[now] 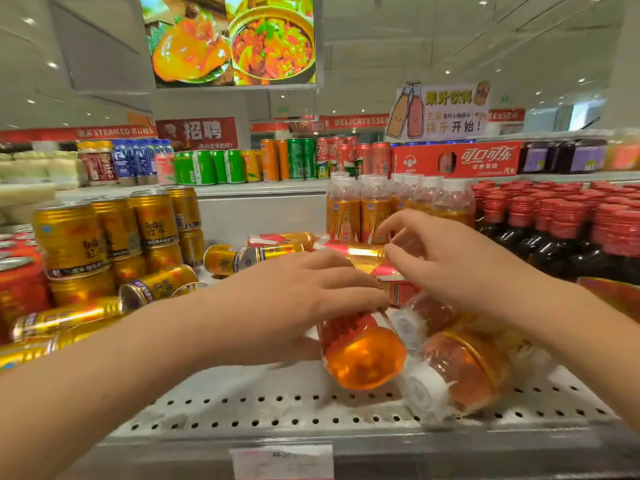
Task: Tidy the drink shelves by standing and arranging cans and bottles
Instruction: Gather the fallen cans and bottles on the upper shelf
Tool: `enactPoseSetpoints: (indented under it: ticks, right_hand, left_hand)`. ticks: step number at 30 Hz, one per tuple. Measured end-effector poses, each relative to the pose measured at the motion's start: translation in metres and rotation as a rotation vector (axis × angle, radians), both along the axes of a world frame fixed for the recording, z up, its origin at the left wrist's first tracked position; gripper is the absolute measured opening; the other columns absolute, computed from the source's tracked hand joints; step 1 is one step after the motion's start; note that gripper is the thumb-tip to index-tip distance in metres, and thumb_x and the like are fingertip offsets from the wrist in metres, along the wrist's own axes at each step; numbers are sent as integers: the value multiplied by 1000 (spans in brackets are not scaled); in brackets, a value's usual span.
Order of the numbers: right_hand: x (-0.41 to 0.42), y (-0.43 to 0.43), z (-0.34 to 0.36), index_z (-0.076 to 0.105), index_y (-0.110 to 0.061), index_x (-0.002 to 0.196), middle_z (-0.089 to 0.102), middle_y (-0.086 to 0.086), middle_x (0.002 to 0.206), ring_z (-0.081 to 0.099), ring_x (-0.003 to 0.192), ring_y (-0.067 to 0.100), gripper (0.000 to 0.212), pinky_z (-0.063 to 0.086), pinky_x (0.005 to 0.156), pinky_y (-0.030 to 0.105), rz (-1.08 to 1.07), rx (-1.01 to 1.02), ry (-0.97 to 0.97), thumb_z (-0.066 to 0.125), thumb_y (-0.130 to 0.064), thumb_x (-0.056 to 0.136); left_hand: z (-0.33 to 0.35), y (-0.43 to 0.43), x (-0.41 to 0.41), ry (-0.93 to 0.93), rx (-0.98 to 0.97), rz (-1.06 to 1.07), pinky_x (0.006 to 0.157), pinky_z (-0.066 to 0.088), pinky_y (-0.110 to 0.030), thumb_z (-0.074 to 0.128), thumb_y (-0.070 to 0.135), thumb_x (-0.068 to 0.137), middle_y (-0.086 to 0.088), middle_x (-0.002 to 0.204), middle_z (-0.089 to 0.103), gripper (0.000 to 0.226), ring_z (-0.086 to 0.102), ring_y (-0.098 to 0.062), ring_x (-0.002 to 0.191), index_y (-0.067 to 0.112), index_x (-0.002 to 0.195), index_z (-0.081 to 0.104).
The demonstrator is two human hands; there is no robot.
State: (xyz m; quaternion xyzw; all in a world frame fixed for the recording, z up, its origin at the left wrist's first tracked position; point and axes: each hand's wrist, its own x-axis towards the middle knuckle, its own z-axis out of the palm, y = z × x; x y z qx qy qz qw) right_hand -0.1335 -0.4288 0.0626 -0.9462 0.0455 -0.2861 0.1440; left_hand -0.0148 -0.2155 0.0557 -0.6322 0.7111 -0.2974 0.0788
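An orange drink bottle lies on its side on the perforated shelf, its base toward me. My left hand lies over its upper half, fingers wrapped across it and thumb hidden below. Two more orange bottles with white caps lie beside it to the right. My right hand hovers over them with loosely curled fingers, holding nothing, its fingertips near a fallen slim red-and-gold can. Upright orange bottles stand behind.
Gold cans are stacked upright at the left, with several tipped gold cans around them. Dark bottles with red caps fill the right. Soda cans and a red carton line the upper shelf. A price tag hangs on the front edge.
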Motion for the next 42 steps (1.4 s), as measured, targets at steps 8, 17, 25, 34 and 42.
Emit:
enactPoseSetpoints:
  ticks: [8, 17, 25, 34, 42]
  right_hand:
    - [20, 4, 1, 51, -39, 131, 64, -17, 112, 61, 96, 1, 36, 57, 82, 32, 125, -73, 160, 51, -47, 97]
    - [60, 19, 28, 56, -39, 124, 65, -17, 108, 62, 94, 2, 29, 56, 83, 30, 153, -110, 241, 51, -49, 97]
    - [121, 39, 29, 55, -35, 125, 65, -11, 113, 62, 91, 8, 35, 52, 80, 31, 99, -196, 306, 50, -53, 95]
    - [174, 42, 19, 50, -30, 136, 62, -7, 121, 58, 102, 14, 50, 51, 86, 31, 17, -263, 440, 47, -60, 96]
    - [196, 29, 18, 52, -35, 132, 62, -9, 122, 57, 93, 9, 47, 47, 77, 27, -19, -256, 461, 49, -62, 94]
  left_hand:
    - [-19, 8, -8, 143, 49, 124, 91, 41, -22, 76, 42, 84, 8, 158, 31, 93, 35, -15, 136, 42, 155, 18]
    - [14, 45, 42, 666, -110, 477, 85, 38, 0, 62, 60, 90, 46, 124, 45, 61, 45, 23, 112, 55, 143, 33]
    - [27, 63, 149, 530, -101, 928, 86, 52, -34, 57, 31, 99, 1, 129, 64, 40, 59, -18, 104, 28, 139, 52]
    - [35, 30, 216, 493, 46, 887, 87, 50, -33, 57, 44, 99, -3, 139, 57, 50, 58, -22, 105, 26, 144, 45]
    - [25, -29, 263, 612, 71, 897, 105, 44, -39, 52, 51, 101, -7, 151, 48, 60, 52, -29, 130, 19, 151, 41]
